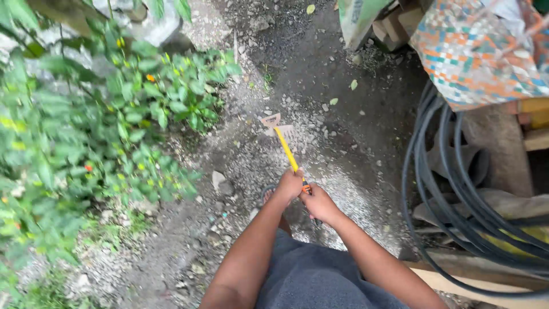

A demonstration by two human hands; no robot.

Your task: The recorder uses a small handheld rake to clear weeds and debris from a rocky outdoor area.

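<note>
Leafy green plants crowded the left, then the left hand and right hand were both wrapped tight around a yellow-handled hoe, blade down on the gravel path, with coiled black hose off right.

Tool handle's end hidden within both hands' grip; hose coil cut off at right edge.

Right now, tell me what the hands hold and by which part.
Both the left hand and right hand grip a yellow-handled hoe at the near end of its handle, blade down on the gravel.
</note>
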